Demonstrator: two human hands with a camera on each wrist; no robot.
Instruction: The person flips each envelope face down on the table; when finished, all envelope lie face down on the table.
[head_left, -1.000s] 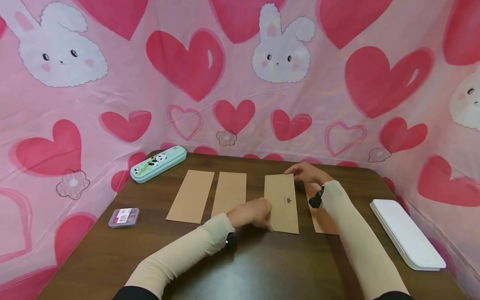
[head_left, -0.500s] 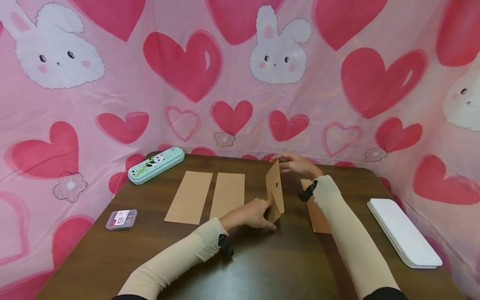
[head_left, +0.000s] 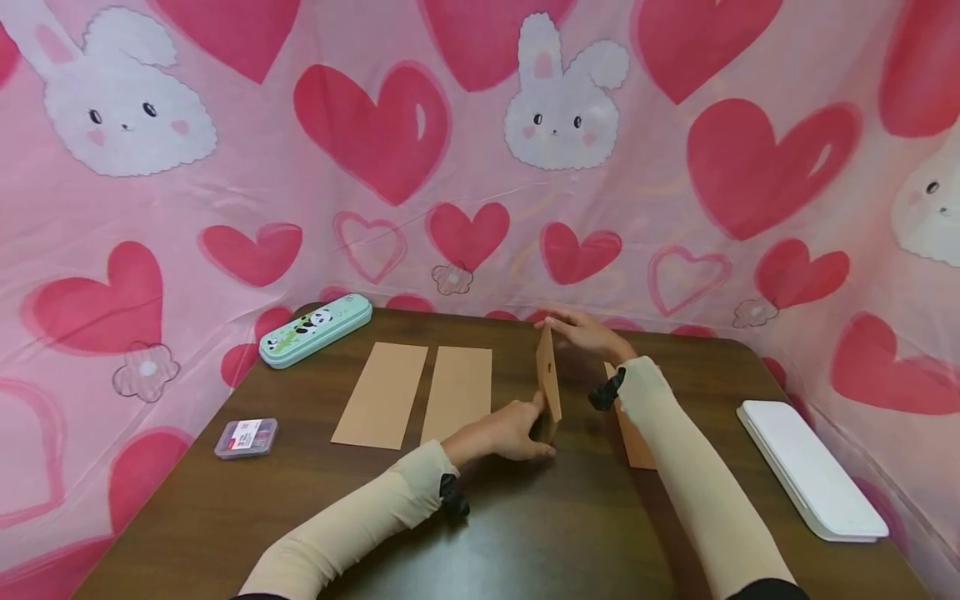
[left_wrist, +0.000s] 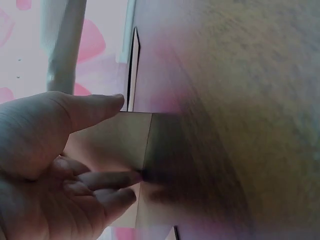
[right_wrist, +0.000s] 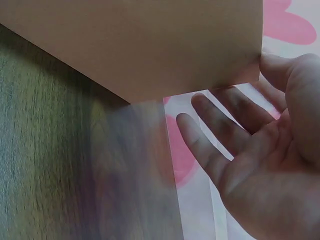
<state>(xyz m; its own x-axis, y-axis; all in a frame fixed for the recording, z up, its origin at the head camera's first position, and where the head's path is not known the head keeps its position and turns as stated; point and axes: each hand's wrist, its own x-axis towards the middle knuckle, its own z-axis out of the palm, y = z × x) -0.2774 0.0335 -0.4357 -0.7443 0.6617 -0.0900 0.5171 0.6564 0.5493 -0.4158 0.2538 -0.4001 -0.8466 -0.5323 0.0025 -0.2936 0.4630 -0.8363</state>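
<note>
A brown kraft paper envelope (head_left: 549, 379) stands on its long edge on the dark wooden table, seen almost edge-on in the head view. At its near end, my left hand (head_left: 508, 431) holds it; in the left wrist view the fingers lie against the envelope's face (left_wrist: 112, 135) and the thumb is by its edge. My right hand (head_left: 587, 333) pinches the far upper corner. The right wrist view shows that envelope (right_wrist: 165, 45) by the thumb, the other fingers spread. Two more envelopes (head_left: 380, 396) (head_left: 457, 387) lie flat to the left. Another envelope (head_left: 637, 437) lies partly hidden under my right forearm.
At the back left lies a mint pencil case (head_left: 315, 331) with a panda print. A small clear plastic box (head_left: 246, 438) with a label is at the left. On the right is a long white case (head_left: 813, 471). A pink curtain (head_left: 465, 183) with hearts hangs behind the table.
Both hands have tipped the envelope from lying nearly flat up onto its long edge. My right hand has shifted left along with its far corner, and the left hand has stayed near the other end.
</note>
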